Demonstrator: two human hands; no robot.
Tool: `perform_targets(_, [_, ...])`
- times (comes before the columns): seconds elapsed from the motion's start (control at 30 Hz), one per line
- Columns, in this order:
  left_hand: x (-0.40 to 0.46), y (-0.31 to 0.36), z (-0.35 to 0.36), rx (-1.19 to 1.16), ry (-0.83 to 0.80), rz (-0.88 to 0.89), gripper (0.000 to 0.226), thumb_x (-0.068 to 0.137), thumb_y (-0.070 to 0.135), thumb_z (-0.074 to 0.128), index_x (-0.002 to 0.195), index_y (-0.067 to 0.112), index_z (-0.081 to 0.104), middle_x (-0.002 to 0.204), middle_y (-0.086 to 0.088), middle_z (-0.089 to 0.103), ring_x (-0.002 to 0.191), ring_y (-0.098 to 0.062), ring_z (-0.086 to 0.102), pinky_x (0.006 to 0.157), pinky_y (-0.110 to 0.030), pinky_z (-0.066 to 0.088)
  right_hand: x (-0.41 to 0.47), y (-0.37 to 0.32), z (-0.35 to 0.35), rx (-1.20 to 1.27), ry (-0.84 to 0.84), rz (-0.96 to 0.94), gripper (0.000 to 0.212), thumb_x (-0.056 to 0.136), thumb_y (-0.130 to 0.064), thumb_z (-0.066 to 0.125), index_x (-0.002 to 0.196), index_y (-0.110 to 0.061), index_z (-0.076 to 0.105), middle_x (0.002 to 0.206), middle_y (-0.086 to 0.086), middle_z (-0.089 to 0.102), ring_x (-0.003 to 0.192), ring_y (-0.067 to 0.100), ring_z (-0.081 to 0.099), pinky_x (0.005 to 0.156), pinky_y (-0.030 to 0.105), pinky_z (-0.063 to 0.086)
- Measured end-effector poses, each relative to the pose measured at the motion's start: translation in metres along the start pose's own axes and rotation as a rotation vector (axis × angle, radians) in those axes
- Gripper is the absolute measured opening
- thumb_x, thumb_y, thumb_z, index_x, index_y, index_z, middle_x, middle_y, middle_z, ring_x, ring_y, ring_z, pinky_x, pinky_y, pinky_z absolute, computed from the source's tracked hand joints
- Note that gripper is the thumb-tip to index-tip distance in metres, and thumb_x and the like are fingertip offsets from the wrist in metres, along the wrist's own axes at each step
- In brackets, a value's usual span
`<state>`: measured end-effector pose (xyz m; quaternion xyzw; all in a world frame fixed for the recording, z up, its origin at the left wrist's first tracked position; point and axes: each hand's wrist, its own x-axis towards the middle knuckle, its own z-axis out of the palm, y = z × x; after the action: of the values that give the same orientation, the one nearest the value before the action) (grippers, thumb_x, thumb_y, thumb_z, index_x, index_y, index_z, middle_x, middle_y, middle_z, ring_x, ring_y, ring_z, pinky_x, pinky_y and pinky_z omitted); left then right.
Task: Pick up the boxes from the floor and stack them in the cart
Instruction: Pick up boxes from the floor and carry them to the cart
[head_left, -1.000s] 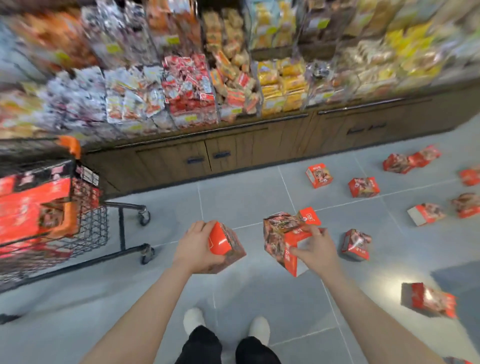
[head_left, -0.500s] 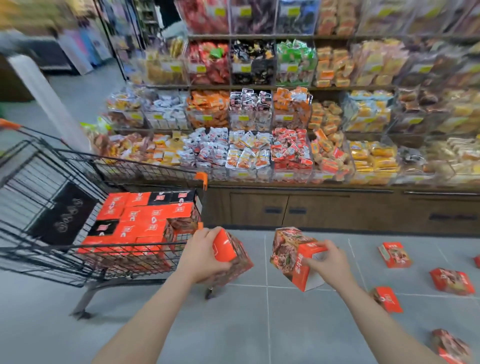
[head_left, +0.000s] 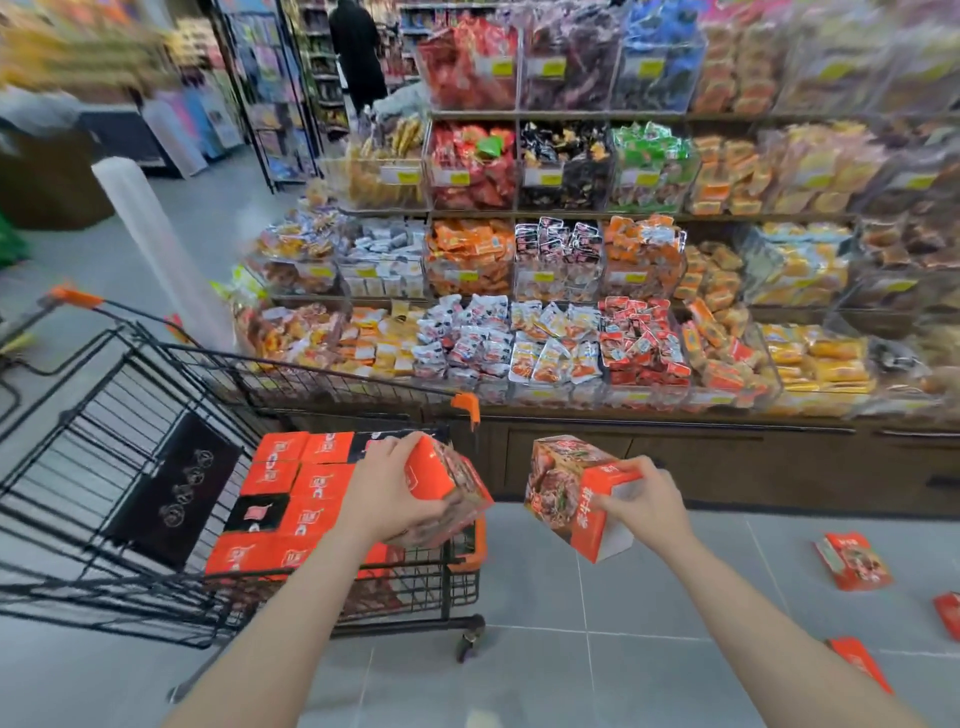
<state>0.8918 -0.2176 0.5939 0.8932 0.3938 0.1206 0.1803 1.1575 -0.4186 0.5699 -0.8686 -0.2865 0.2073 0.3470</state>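
While you hold a box in each hand, note the hazards:
Cart: stacked boxes fill its near end; a careless drop could topple them.
Left box: gripped by left hand over the cart's corner; could snag the rim.
Right box: pinched by right hand over floor; its flap looks loose and may slip.

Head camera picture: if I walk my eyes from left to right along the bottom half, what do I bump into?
Cart → stacked boxes in the cart → left hand gripping a box → box gripped by the right hand → box on the floor.
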Motion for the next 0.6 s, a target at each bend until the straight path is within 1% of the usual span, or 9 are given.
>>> perform_targets(0.1, [0.022,-0.02,0.01,0.054,-0.038,0.009,0.104,0.052,0.073,0.059,0.141,0.026,0.034,0.122,0.003,0.048,0.115,-0.018,0.042,0.091,-0.033,0.042,0.028,-0.008,0.014,0.004,-0.011,0.021,0.051,0.068,-0.033,0.081,0.105,-0.027,0.047,0.113,0.007,0.05,0.096,0.018,0.048,0.08,0.033,0.043])
perform_targets(0.17, [0.036,-0.031,0.018,0.056,-0.08,0.014,0.102,0.054,0.069,0.062,0.142,0.026,0.032,0.122,0.003,0.048,0.116,-0.018,0.042,0.092,-0.031,0.042,0.05,-0.014,0.023,-0.023,-0.01,0.037,0.051,0.069,-0.035,0.082,0.108,-0.024,0.049,0.112,0.007,0.05,0.103,0.023,0.052,0.084,0.036,0.044])
perform_targets(0.23, [0.049,-0.043,0.023,0.071,-0.144,0.007,0.102,0.058,0.066,0.065,0.144,0.025,0.029,0.122,0.004,0.047,0.115,-0.016,0.041,0.093,-0.029,0.042,0.067,-0.021,0.034,-0.034,-0.007,0.061,0.054,0.07,-0.035,0.082,0.112,-0.02,0.052,0.115,0.011,0.05,0.107,0.027,0.053,0.086,0.036,0.044])
perform_targets(0.27, [0.054,-0.049,0.027,0.078,-0.166,0.004,0.104,0.056,0.069,0.063,0.144,0.025,0.028,0.123,0.005,0.046,0.115,-0.015,0.041,0.094,-0.029,0.042,0.074,-0.025,0.039,-0.029,-0.008,0.068,0.055,0.07,-0.035,0.082,0.114,-0.019,0.052,0.117,0.012,0.05,0.108,0.028,0.053,0.086,0.036,0.044])
perform_targets(0.33, [0.064,-0.061,0.036,0.069,-0.194,0.004,0.113,0.049,0.079,0.051,0.145,0.024,0.027,0.127,0.006,0.045,0.118,-0.013,0.039,0.098,-0.029,0.04,0.089,-0.029,0.049,-0.027,-0.014,0.082,0.057,0.07,-0.035,0.082,0.115,-0.019,0.051,0.119,0.013,0.05,0.109,0.027,0.053,0.085,0.035,0.044])
perform_targets(0.4, [0.07,-0.072,0.048,0.033,-0.218,0.004,0.116,0.047,0.081,0.046,0.145,0.023,0.028,0.13,0.006,0.044,0.121,-0.014,0.038,0.101,-0.029,0.038,0.099,-0.03,0.058,-0.027,-0.007,0.106,0.057,0.069,-0.035,0.083,0.114,-0.019,0.051,0.119,0.014,0.051,0.109,0.027,0.052,0.085,0.035,0.044])
perform_targets(0.53, [0.086,-0.097,0.078,0.02,-0.314,0.05,0.107,0.055,0.073,0.061,0.145,0.025,0.028,0.125,0.007,0.044,0.116,-0.013,0.038,0.098,-0.028,0.039,0.101,-0.031,0.074,-0.029,0.014,0.179,0.059,0.069,-0.034,0.083,0.115,-0.018,0.051,0.117,0.013,0.052,0.109,0.026,0.051,0.084,0.034,0.043])
perform_targets(0.6, [0.095,-0.109,0.092,0.028,-0.372,0.1,0.109,0.054,0.077,0.06,0.144,0.025,0.027,0.127,0.007,0.045,0.115,-0.013,0.039,0.098,-0.028,0.039,0.098,-0.031,0.082,0.001,0.048,0.236,0.06,0.068,-0.032,0.084,0.116,-0.016,0.052,0.117,0.012,0.054,0.11,0.026,0.052,0.085,0.033,0.042])
